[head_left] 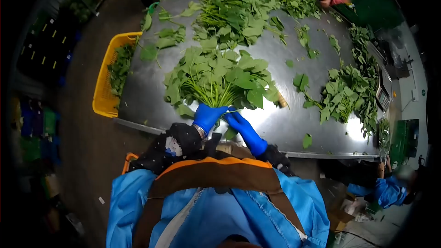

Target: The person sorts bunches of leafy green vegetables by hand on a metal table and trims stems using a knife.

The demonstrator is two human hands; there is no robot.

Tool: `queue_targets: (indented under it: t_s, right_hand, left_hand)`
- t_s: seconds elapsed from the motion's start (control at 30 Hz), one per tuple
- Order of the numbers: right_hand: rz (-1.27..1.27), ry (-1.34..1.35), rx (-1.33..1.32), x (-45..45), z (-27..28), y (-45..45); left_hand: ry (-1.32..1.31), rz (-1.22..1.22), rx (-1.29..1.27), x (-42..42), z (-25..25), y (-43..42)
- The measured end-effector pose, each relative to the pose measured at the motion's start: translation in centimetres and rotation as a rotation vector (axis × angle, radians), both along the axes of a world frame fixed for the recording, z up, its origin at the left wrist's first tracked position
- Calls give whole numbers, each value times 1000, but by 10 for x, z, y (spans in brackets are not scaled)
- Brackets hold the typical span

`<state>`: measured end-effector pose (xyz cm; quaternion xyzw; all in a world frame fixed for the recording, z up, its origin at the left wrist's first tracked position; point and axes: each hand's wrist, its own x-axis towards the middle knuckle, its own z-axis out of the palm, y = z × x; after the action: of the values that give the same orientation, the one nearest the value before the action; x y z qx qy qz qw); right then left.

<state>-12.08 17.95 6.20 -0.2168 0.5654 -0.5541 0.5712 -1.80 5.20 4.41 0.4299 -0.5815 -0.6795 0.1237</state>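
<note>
A fanned bunch of leafy greens (218,76) with long green stems sits at the near edge of the metal table, leaves pointing away from me. My left hand (209,117), in a blue glove, is closed around the stem ends. Beside it my right hand (240,121), also gloved in blue, pinches at the stems of the same bunch from the right; its fingertips are partly hidden. A few leaves hang under the hands near the table edge. Just right of the bunch lies a short tan stick-like piece (281,99).
A large pile of greens (243,7) covers the far part of the metal table (156,92). More greens (347,89) lie at right, by a scale (382,97). A yellow crate (103,92) with greens stands left. Other people's hands (325,0) are across the table; another person (388,190) is at lower right.
</note>
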Motion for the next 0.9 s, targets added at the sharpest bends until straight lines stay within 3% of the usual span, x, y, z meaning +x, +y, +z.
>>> queue_targets:
  t_s: [0.07,0.1,0.2,0.23,0.27,0.37,0.4,0.47,0.53,0.67,0.73,0.8,0.9]
  right_hand:
    - [-52,-200,10,1,0,-16]
    - [-33,-321,49,-4,-3,-18]
    - [-190,-380,147,0,-1,-17]
    - [-232,-359,115,0,-6,-15]
    - [-276,-339,81,0,-14,-13]
    - [-230,-351,27,-4,-21,-9]
    - [-218,-382,-2,-3,-19,-11]
    - [-229,-387,-11,-4,-11,-12]
    - [-263,-469,64,-7,-16,-13]
    - [-184,-476,82,-6,-46,-10]
    - [-157,-416,89,-3,-26,-14]
    - [-73,-330,38,-3,-14,-17]
    - [-74,-370,12,-11,-10,-20]
  left_hand:
    - [-54,-249,-53,4,11,3]
    - [-103,-308,-111,7,-18,4]
    - [78,-242,123,15,-20,6]
    - [277,-160,348,17,-6,7]
    - [276,-154,420,19,10,5]
    - [121,-190,533,19,-3,-6]
    - [160,-106,547,17,10,-4]
    - [201,-78,575,23,-17,-9]
    - [197,-72,626,31,-11,-12]
    - [9,-137,478,42,-8,-11]
    - [-33,-259,249,39,-15,-5]
    - [80,-246,350,35,-12,2]
    - [163,-438,40,20,-4,1]
